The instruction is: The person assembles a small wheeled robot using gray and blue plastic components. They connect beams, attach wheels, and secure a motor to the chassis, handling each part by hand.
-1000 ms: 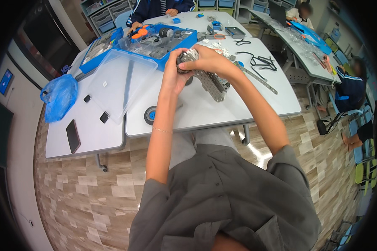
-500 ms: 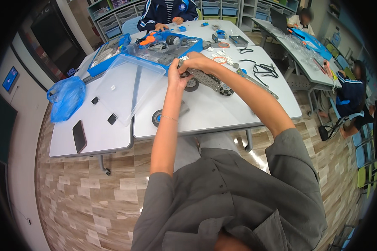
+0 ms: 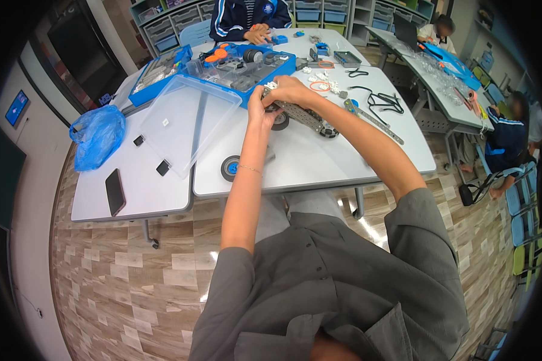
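Both my hands are closed around the far left end of a grey perforated model chassis point(image 3: 302, 116) with wheels. My left hand point(image 3: 259, 108) grips it from the left, and my right hand point(image 3: 288, 90) reaches over its top from the right. The fingertips are partly hidden by the hands and the part. Under the chassis shows a black wheel point(image 3: 280, 122); another dark wheel point(image 3: 328, 130) is at its right end. Beside my left forearm, a wheel with a blue hub point(image 3: 230, 168) stands on the white table point(image 3: 307, 165).
Ahead lies a blue parts box point(image 3: 241, 69) of grey pieces, with a clear lid point(image 3: 190, 123) left of my arm. A blue plastic bag point(image 3: 97, 137) and a phone point(image 3: 115, 192) lie leftward. Black cables point(image 3: 384, 103) and a perforated beam point(image 3: 379, 125) lie right. A person point(image 3: 256, 24) sits opposite.
The view has shifted slightly. My hands keep their hold on the chassis with little visible movement. The person opposite has brought their hands together.
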Motion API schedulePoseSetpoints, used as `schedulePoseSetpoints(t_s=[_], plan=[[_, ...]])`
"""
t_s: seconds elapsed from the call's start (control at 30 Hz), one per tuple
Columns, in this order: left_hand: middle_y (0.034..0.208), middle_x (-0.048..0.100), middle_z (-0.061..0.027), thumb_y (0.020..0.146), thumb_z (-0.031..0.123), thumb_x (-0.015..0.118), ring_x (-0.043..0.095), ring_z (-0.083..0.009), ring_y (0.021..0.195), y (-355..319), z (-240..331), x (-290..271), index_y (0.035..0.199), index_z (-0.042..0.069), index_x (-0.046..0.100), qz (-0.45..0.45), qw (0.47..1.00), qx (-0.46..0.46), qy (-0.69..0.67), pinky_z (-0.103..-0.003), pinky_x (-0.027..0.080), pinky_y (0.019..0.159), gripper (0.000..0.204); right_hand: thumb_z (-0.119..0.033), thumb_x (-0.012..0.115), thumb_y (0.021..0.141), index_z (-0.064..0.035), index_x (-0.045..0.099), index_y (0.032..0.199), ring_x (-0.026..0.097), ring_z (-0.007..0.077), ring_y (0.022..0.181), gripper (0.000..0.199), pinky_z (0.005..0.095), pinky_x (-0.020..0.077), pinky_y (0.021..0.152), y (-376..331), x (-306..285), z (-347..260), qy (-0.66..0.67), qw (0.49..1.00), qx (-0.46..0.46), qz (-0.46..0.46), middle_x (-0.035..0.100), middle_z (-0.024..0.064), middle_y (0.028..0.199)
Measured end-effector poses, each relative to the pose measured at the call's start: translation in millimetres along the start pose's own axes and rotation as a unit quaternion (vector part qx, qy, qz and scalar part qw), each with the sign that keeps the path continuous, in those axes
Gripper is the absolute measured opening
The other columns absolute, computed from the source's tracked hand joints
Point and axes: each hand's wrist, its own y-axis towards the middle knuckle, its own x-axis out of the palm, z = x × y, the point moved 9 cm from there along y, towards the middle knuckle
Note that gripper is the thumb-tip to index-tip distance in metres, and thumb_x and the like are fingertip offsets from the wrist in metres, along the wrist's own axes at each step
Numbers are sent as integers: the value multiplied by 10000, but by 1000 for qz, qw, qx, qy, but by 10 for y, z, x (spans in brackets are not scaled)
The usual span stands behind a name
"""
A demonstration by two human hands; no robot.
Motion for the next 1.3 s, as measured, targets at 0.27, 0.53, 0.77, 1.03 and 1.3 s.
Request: schedulePoseSetpoints(t_s=[0.27,0.53,0.77,1.03,1.3], plan=[[1092,645,-93,937,402,634,614,-231,995,-472,274,234,1147,125,587,-113,990,67,50,-578,442,944,351,-550,861,604,28,632,1080,686,342,883,783,403,524,769,-372,-208,-412,-24,978,-205,-37,697,215,946],[1066,646,-51,1021,364,518,642,-187,951,-796,94,264,1153,115,595,-101,994,32,9,-402,529,768,291,-330,851,688,0,574,1102,616,378,1003,597,448,487,847,-914,-255,-714,-138,942,-298,-68,620,177,1088],[925,594,-14,1013,171,504,592,-94,838,-881,-20,162,939,40,615,0,988,152,8,-273,497,687,187,-245,809,647,-7,529,1070,634,409,891,561,492,523,725,-988,-89,-639,-179,944,-276,-37,579,198,1001],[810,588,-7,971,98,518,576,-84,725,-818,-201,3,822,30,616,45,983,176,-38,-269,476,633,190,-195,788,622,-9,548,1055,638,409,761,528,479,522,648,-1065,-34,-507,-179,945,-274,-4,578,205,979],[842,640,-23,990,199,562,649,-102,718,-767,-372,-47,916,30,625,40,985,158,-52,-284,540,570,195,-168,781,607,-20,571,1051,622,420,655,514,478,506,574,-1136,-26,-450,-175,942,-287,2,586,220,923]])
